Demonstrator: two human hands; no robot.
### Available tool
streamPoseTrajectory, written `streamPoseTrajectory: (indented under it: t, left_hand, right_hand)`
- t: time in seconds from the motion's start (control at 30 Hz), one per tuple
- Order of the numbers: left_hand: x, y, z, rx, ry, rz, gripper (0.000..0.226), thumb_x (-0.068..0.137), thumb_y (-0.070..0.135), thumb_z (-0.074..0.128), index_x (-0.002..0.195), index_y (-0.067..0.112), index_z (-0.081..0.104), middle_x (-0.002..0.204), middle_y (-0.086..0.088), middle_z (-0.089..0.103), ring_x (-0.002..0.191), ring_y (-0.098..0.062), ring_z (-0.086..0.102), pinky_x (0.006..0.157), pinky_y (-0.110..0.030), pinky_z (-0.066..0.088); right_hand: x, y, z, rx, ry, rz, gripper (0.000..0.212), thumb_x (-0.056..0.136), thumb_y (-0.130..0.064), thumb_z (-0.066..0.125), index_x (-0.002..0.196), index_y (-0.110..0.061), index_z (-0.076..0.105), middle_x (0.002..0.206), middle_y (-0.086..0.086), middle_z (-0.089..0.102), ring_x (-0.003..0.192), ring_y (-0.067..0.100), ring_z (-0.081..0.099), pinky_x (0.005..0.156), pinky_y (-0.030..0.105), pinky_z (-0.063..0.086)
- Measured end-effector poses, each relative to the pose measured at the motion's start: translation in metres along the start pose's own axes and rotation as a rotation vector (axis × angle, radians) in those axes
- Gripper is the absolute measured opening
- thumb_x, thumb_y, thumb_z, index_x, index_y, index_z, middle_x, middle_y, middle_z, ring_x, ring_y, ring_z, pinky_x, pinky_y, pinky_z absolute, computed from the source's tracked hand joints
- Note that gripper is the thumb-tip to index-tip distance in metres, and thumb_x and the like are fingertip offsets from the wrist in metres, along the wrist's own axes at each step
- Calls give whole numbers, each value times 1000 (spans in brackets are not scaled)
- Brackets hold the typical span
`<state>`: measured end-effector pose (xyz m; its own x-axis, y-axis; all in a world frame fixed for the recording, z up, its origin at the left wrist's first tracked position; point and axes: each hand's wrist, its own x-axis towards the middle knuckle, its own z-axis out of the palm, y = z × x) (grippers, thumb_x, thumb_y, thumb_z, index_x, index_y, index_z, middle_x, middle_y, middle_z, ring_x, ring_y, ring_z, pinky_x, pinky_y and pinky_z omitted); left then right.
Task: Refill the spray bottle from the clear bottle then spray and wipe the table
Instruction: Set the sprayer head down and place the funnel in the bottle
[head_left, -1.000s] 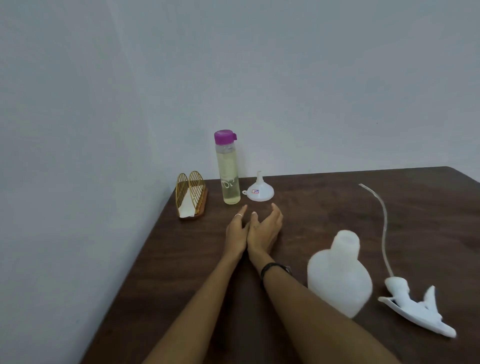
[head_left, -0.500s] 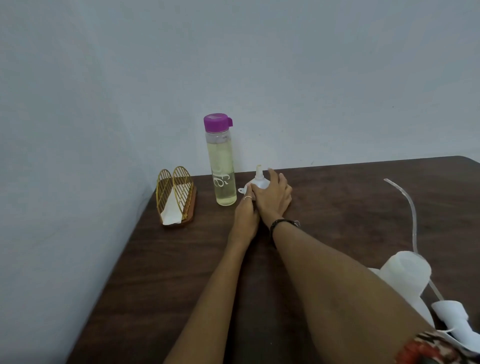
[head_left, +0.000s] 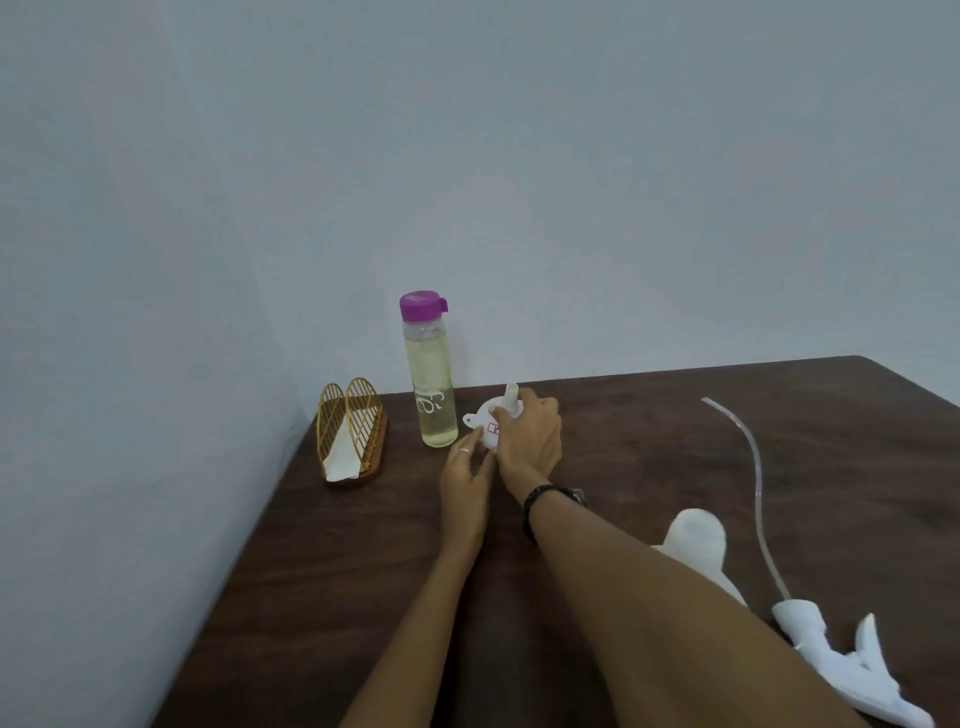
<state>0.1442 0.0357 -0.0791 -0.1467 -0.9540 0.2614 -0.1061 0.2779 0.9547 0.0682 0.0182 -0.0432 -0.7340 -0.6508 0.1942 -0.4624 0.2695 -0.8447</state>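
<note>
A clear bottle (head_left: 432, 384) with a purple cap and pale yellow liquid stands at the back of the dark wooden table (head_left: 675, 447). Just right of it, my right hand (head_left: 530, 439) grips a small white funnel (head_left: 488, 418) by its spout and tilts it off the table. My left hand (head_left: 465, 475) lies beside it with relaxed fingers near the funnel's rim. The white spray bottle (head_left: 696, 540), uncapped, stands at the right, partly hidden behind my right forearm. Its trigger head (head_left: 841, 665) with a long tube lies on the table at the far right.
A gold wire napkin holder (head_left: 353, 439) with a white napkin stands at the back left, near the wall corner. The table's left edge runs close to the wall.
My right hand closed on the funnel and lifted and tilted it. My left hand stayed beside it. The view shifted, bringing the trigger head back into sight.
</note>
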Motion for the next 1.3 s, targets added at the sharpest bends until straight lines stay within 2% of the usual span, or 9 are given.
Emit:
streamPoseTrajectory:
  t: [0.1, 0.23, 0.3, 0.53, 0.7, 0.83, 1.0, 1.2, 1.3]
  left_hand:
    - [-25, 23, 2, -273, 179, -157, 39, 91, 11, 55, 130, 11, 52, 124, -3, 60, 110, -14, 58, 86, -24, 48]
    - [-41, 71, -7, -564, 351, -274, 28, 90, 15, 59, 115, 3, 63, 101, -9, 69, 87, -15, 64, 64, -17, 54]
    - [-49, 94, -15, -631, 357, -278, 30, 87, 19, 62, 111, 2, 64, 98, -12, 69, 91, -22, 66, 69, -25, 54]
    - [-81, 158, -29, -594, 222, -202, 59, 80, 29, 70, 130, 15, 42, 118, -12, 61, 106, -31, 62, 92, -48, 52]
    - [-102, 188, -23, -686, 196, -193, 57, 78, 28, 72, 126, 16, 43, 116, -11, 61, 95, -29, 65, 77, -41, 55]
    - [-118, 196, -15, -629, 51, -155, 43, 81, 23, 69, 118, 23, 46, 122, -12, 60, 96, -25, 64, 70, -35, 55]
    - [-133, 196, 0, -563, -142, -66, 59, 80, 17, 69, 130, 23, 39, 125, -2, 56, 117, -22, 55, 75, -33, 52]
    - [-142, 191, 14, -475, -233, -37, 57, 82, 17, 68, 131, 20, 40, 124, 3, 60, 114, -18, 57, 76, -31, 56]
    - [-144, 190, 19, -412, -239, -59, 46, 83, 21, 67, 124, 21, 45, 115, 10, 63, 113, -16, 55, 93, -43, 48]
  right_hand:
    - [-25, -21, -27, 137, -23, -31, 32, 88, -32, 58, 116, -17, 57, 114, 5, 51, 100, 24, 58, 73, 30, 45]
    - [-63, -37, -65, 257, -51, -151, 20, 90, -23, 54, 107, -14, 58, 110, 1, 52, 92, 14, 52, 69, 25, 38]
    - [-82, -40, -86, 357, -66, -161, 15, 89, -18, 54, 102, -12, 59, 109, 2, 53, 93, 15, 54, 71, 23, 39]
    - [-131, -53, -143, 511, -134, -332, 41, 84, -19, 61, 120, -18, 42, 102, 3, 54, 87, 12, 55, 64, 13, 42]
    - [-136, -50, -183, 550, -218, -375, 64, 82, -12, 65, 137, -25, 34, 109, 7, 53, 90, 14, 60, 67, 15, 50]
    - [-131, -37, -224, 624, -313, -352, 65, 78, -15, 73, 131, -23, 36, 115, 1, 51, 80, 4, 61, 59, 10, 53]
    - [-115, -9, -258, 676, -359, -261, 63, 77, -31, 75, 127, -24, 37, 110, -1, 64, 100, 16, 63, 88, 39, 55]
    - [-100, 7, -282, 623, -480, -270, 61, 81, -29, 71, 135, -20, 44, 122, 6, 60, 109, 19, 60, 78, 25, 55]
    - [-97, 13, -287, 651, -513, -249, 53, 82, -25, 70, 131, -16, 49, 121, 8, 62, 109, 19, 61, 75, 23, 55]
